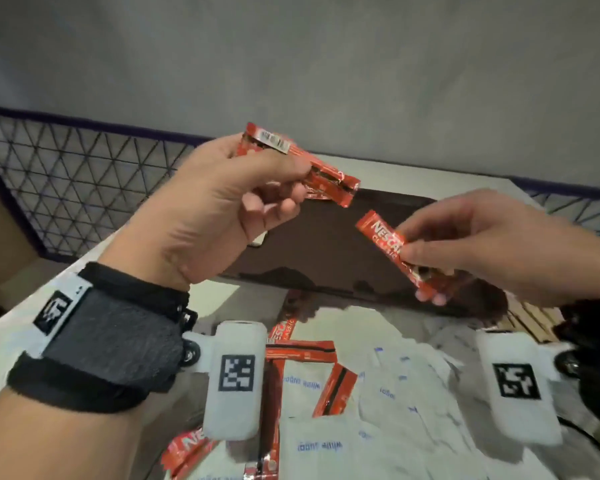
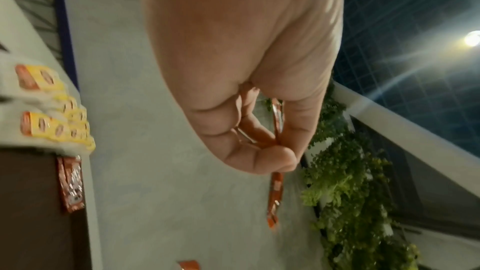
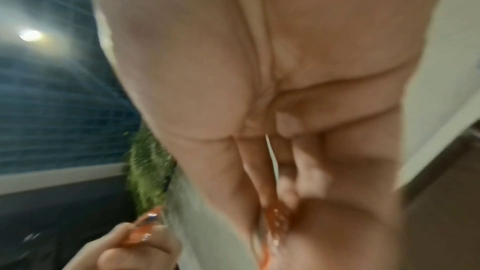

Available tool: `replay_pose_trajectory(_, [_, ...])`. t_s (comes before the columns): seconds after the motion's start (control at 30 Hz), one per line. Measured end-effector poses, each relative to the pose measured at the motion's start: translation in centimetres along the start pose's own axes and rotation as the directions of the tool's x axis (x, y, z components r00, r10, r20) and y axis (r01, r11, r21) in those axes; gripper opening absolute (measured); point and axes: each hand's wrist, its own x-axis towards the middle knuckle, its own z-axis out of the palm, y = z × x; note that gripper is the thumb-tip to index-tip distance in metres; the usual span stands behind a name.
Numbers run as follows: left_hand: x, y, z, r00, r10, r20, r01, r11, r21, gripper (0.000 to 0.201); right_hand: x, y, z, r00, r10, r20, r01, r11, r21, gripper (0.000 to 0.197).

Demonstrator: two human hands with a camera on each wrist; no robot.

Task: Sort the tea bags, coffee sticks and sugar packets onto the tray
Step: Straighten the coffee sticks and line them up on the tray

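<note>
- Above the dark tray (image 1: pixel 326 244), the left hand (image 1: pixel 222 209) pinches a small bunch of red coffee sticks (image 1: pixel 312 168) between thumb and curled fingers.
- Right hand (image 1: pixel 482 244) — fingers curled — pinches one coffee stick (image 1: pixel 381 237).
- Near the table edge lie loose sticks (image 1: pixel 302 355) and white sugar packets (image 1: pixel 395 393).

Coffee sticks (image 1: pixel 300 355) and sugar packets (image 1: pixel 388 393) lie before the tray (image 1: pixel 326 251).

Right wrist view blurred; coffee stick (image 3: pixel 276 221) mostly hidden by fingers (image 3: pixel 311 171).
</note>
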Motion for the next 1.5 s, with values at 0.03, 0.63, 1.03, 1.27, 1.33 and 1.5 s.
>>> replay_pose_trajectory(0.03, [0.0, 0.1, 0.4, 0.999, 0.002, 0.039, -0.001, 1.0, -0.009, 0.012, 0.0, 0.6, -0.3, 0.995, 0.021, -0.099, -0.006, 0.989, 0.149, 0.009])
replay_pose_trajectory(0.63, [-1.4, -4.5, 2.7, 0.919, -0.313, 0.238, 0.276, 0.944, 0.179, 0.041, -2.8, 3.5, 4.1, 0.949, -0.088, -0.304, 0.244, 0.815, 0.525, 0.033])
replay_pose_trajectory(1.03, [-0.8, -4.7, 2.9, 0.967, -0.247, 0.067, 0.234, 0.959, 0.162, 0.023, -3.2, 3.2, 4.6, 0.94, -0.12, -0.32, 0.264, 0.85, 0.456, 0.035])
replay_pose_trajectory(1.27, [-1.0, -3.7, 3.3, 0.971, -0.234, 0.044, 0.224, 0.96, 0.165, 0.057, -3.6, 3.1, 3.3, 0.912, -0.067, -0.405, 0.269, 0.842, 0.467, 0.032])
replay_pose_trajectory(1.33, [-1.2, -3.7, 3.4, 0.967, -0.245, 0.075, 0.231, 0.96, 0.16, 0.064, -3.6, 3.2, 3.5, 0.917, -0.069, -0.392, 0.273, 0.826, 0.493, 0.032])
replay_pose_trajectory(1.5, [-1.3, -4.2, 3.3, 0.964, -0.251, 0.083, 0.237, 0.96, 0.147, 0.052, -3.2, 3.5, 3.7, 0.916, -0.087, -0.393, 0.295, 0.809, 0.509, 0.027])
